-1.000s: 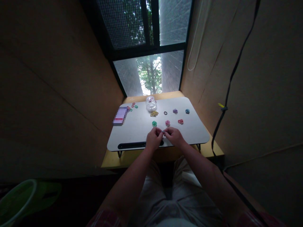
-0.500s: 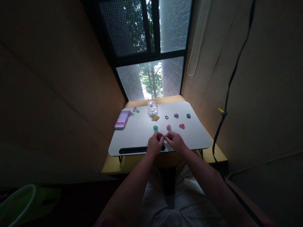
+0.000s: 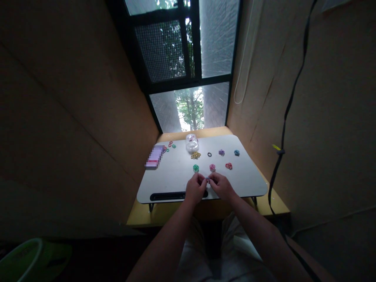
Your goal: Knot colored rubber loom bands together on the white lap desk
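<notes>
My left hand [image 3: 196, 188] and my right hand [image 3: 221, 185] meet fingertip to fingertip over the front of the white lap table [image 3: 173, 176]. Both are pinched on a tiny purplish piece [image 3: 207, 179], too small to make out. Just beyond them lie a green bundle [image 3: 196, 168], a pink bundle [image 3: 212, 167] and red rings [image 3: 228, 166]. Farther back are yellow rings [image 3: 195, 155], a dark ring [image 3: 209, 154], a purple bundle [image 3: 221, 152] and a blue bundle [image 3: 236, 152].
A clear jar [image 3: 192, 144] stands at the back. A phone [image 3: 154, 157] lies at the left edge near loose red and green rings [image 3: 174, 146]. A black slot [image 3: 167, 196] runs along the front edge. A dark strap [image 3: 284, 129] hangs at the right.
The whole view has shifted, so the table and hands appear lower. Both hands remain together at the same spot on the table, still pinching.
</notes>
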`<act>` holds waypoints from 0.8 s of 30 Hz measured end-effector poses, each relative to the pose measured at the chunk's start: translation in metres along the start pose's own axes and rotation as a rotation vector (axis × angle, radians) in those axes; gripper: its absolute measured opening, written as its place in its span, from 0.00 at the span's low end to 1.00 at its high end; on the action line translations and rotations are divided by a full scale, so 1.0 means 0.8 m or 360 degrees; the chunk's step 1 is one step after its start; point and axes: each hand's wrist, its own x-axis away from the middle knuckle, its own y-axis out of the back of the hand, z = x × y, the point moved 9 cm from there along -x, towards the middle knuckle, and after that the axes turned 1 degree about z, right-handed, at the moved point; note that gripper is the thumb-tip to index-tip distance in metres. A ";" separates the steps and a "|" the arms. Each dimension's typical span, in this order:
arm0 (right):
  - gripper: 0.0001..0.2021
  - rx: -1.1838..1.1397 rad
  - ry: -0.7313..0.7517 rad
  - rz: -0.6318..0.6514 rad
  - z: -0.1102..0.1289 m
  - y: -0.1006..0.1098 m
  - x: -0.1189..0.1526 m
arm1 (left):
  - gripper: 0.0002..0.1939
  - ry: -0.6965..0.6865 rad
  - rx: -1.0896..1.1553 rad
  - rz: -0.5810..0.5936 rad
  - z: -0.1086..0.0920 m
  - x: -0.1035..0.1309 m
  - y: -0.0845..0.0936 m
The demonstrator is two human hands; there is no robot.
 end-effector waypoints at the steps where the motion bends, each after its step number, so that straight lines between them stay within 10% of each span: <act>1: 0.06 -0.0004 -0.0006 -0.0002 -0.002 -0.001 0.000 | 0.09 -0.0002 0.0006 0.0001 0.000 0.000 0.000; 24: 0.06 0.0004 0.0006 -0.0048 -0.002 0.003 -0.001 | 0.10 0.0050 0.0265 0.0077 0.017 -0.002 -0.012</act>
